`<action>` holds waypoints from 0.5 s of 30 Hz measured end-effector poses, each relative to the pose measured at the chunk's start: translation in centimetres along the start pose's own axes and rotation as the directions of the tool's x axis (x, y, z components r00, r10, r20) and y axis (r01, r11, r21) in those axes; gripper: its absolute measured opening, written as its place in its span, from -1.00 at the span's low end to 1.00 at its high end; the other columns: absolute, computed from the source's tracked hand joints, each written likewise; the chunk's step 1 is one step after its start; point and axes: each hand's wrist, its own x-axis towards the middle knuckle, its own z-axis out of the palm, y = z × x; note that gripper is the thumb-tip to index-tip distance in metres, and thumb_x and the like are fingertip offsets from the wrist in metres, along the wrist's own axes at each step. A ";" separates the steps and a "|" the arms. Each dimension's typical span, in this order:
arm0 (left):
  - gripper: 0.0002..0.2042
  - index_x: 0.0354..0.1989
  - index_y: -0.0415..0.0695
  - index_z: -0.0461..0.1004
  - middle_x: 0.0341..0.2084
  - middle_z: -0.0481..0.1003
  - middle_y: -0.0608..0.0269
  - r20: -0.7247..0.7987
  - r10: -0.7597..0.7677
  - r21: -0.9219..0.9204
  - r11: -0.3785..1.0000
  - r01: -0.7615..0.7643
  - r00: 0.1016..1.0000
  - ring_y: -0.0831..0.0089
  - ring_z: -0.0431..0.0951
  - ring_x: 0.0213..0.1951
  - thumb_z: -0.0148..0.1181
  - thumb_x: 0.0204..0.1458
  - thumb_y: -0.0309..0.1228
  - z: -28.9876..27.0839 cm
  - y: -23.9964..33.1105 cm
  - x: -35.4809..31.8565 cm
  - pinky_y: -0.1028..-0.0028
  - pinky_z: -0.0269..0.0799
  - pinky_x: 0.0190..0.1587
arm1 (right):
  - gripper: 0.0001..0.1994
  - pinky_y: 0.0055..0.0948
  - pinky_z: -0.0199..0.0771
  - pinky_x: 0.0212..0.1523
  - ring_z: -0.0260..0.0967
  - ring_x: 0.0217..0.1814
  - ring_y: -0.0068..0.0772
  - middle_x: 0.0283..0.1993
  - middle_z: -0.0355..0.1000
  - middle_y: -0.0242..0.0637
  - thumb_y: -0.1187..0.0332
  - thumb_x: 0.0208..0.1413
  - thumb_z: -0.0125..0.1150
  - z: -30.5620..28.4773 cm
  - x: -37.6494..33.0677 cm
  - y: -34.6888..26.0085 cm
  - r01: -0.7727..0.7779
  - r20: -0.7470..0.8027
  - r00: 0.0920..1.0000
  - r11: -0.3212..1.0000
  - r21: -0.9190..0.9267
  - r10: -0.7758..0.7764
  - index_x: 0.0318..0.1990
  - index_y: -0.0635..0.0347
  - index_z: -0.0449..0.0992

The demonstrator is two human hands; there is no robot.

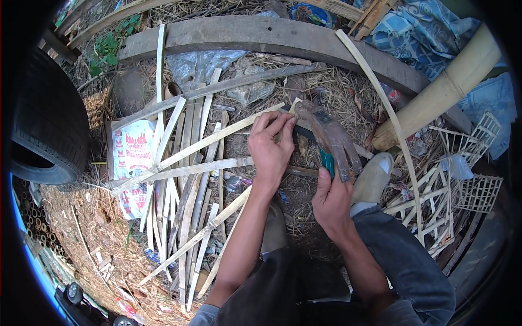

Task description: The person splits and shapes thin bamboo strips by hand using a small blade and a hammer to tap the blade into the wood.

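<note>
The left hand (272, 138) reaches up to the raised end of a long split-bamboo strip (206, 142), its thumb and fingertips drawn close together there; I cannot tell whether they clamp the strip itself or some smaller piece; the strip slants from the red-and-white printed sack (136, 146) on the left up to those fingertips, crossing over a loose pile of bamboo slats (187, 228); the right hand (331, 204) is clamped around the teal handle of a claw hammer (329, 136), thumb laid along the grip; the hammer's rusty brown head is tilted, its upper end just beside the left fingertips and its split claw turned back toward the right wrist

A second strip (201, 168) lies below the first, passing toward the left wrist; beyond the hands a thick wooden beam (228, 35) spans the ground, with clear plastic sheeting (201, 65) near its closer edge; to the right, a curved bamboo strip (389, 106) arcs past a stout bamboo pole (446, 81), near blue patterned cloth (418, 35) and an open bamboo lattice (481, 193); a black tyre (49, 119) stands at far left; a pale shoe (372, 176) is planted just beside the right hand
</note>
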 end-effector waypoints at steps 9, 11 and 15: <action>-0.84 -0.18 -0.31 0.70 -0.29 0.64 0.07 0.011 0.001 -0.010 1.000 -0.001 1.000 0.24 0.68 -0.25 0.39 0.06 -0.55 0.1 -0.3 0.1 0.39 0.54 -0.11 | -0.69 -0.07 0.33 -0.55 0.43 -0.61 0.10 -0.63 0.35 0.04 0.27 0.48 0.02 0.1 0.4 -0.7 0.023 -0.056 0.998 0.997 0.069 -0.019 -0.01 0.46 0.44; -0.84 -0.18 -0.30 0.70 -0.29 0.64 0.07 -0.004 -0.005 -0.023 1.000 0.005 1.000 0.24 0.68 -0.26 0.39 0.07 -0.55 0.3 -0.7 -0.2 0.39 0.53 -0.11 | -0.70 -0.01 0.37 -0.55 0.49 -0.57 0.24 -0.62 0.41 0.06 0.29 0.46 0.06 -0.2 0.3 -0.5 -0.081 0.057 0.995 0.996 -0.039 0.083 0.05 0.43 0.46; -0.84 -0.17 -0.29 0.70 -0.29 0.63 0.08 0.019 -0.027 -0.045 0.999 0.028 0.999 0.26 0.67 -0.28 0.39 0.08 -0.54 0.4 -0.1 0.2 0.39 0.53 -0.11 | -0.66 -0.22 0.28 -0.55 0.34 -0.65 -0.23 -0.64 0.29 -0.12 0.23 0.52 -0.05 -0.8 -0.3 -0.8 0.017 -0.078 0.997 0.988 0.151 -0.005 -0.11 0.43 0.41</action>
